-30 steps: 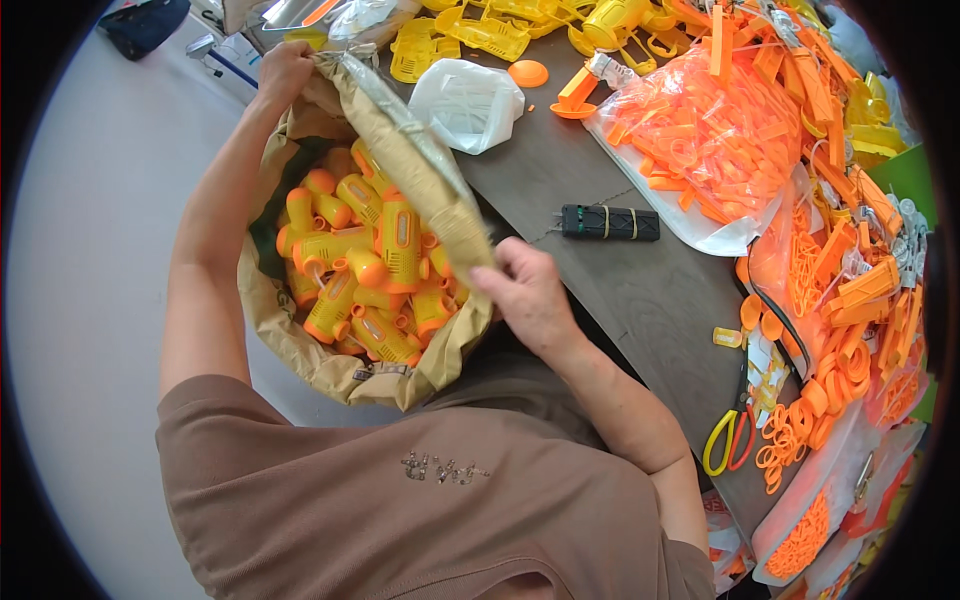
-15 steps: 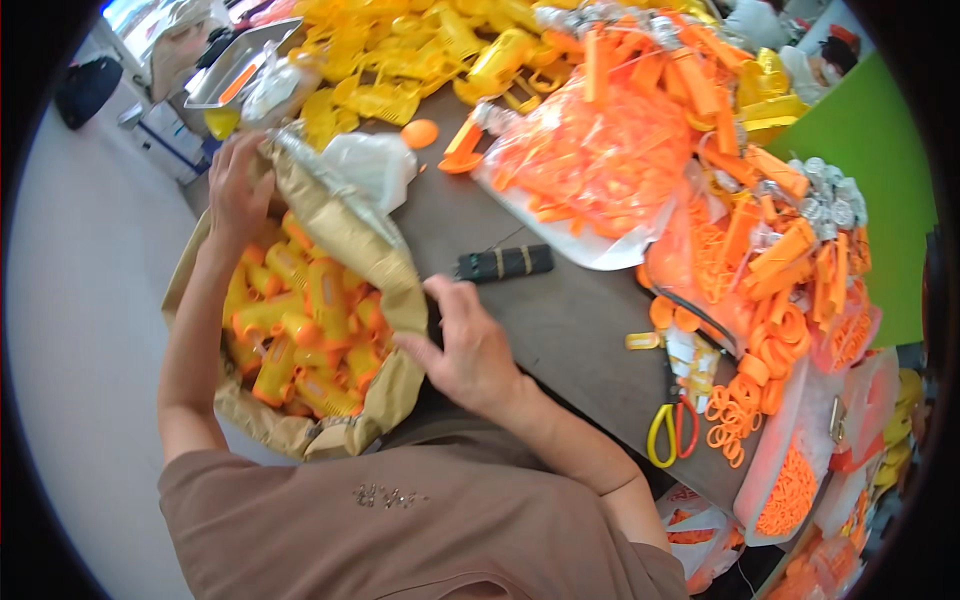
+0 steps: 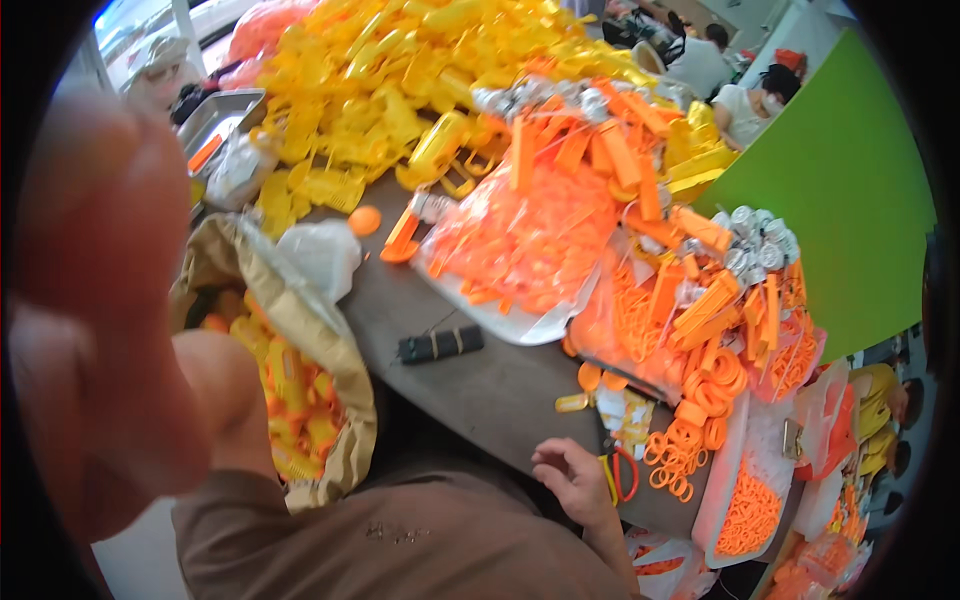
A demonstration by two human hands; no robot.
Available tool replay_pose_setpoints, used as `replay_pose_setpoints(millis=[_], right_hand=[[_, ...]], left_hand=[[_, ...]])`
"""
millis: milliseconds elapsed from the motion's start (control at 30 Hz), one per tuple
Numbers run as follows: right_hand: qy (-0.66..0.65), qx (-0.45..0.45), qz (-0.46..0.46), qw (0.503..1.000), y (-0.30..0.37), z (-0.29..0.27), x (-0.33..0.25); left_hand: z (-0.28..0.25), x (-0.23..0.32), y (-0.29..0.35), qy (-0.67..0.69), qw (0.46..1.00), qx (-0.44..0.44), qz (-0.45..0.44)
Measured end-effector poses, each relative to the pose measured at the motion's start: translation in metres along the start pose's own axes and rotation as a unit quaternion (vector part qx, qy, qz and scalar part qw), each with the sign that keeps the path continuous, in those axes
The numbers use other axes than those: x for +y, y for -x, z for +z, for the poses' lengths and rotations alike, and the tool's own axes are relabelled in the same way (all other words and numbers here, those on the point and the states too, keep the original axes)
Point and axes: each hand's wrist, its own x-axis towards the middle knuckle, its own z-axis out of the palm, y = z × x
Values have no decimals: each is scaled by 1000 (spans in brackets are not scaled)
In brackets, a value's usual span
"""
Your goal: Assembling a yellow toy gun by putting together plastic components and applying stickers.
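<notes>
L hand [image 3: 120, 350]: v. close to cam, badly blurred, fills L side of view. Fingers' state: can't tell; nor whether anything's in them. L forearm crosses in front of sack's L part.

R hand [image 3: 578, 487]: at near edge of counter [image 3: 470, 400], just beside scissors [image 3: 635, 474] (one yellow handle, one red). Fingers loosely bent, narrow gap btwn thumb & rest. Contact w/ scissors: can't tell.

Sack [image 3: 300, 310]: tan, silvery lining at upper edge; stands open L of counter, nr person's body. Inside, yellow-&-orange housings [image 3: 290, 385] piled together, partly hidden by L arm.

On counter: black bundle [image 3: 440, 345] w/ pale bands, R of sack, lying alone. White translucent bag [image 3: 320, 258] just past sack rim; orange disc [image 3: 365, 220] nr it. Big heap of yellow shells [image 3: 400, 80] at far side. Clear bag of orange parts [image 3: 530, 230] mid-counter, on a white sheet. R of that: orange pcs w/ silvery ends, strewn. Orange rings [image 3: 675, 465] loose nr scissors; beside them a clear-walled tub [image 3: 715, 520] w/ small orange bits.

Bkgd: metal tray [image 3: 225, 115] upper L, orange strip in it. Green panel [image 3: 840, 200] on R. Co-worker in white top [image 3: 745, 115] behind panel edge; others farther off, too small for detail.
</notes>
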Motion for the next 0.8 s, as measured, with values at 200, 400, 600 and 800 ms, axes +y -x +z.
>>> replay_pose_setpoints(millis=[200,400,600,800], right_hand=[[19,-22,8,1000,-5,-7,2],[39,-50,-33,997,-16,3,4],[70,-62,-59,994,-17,4,-2],[51,-23,-88,995,-8,1,9]], left_hand=[[36,59,-22,32,999,18,18],[35,50,19,66,997,32,27],[52,59,33,115,992,36,39],[61,63,56,166,983,42,63]])
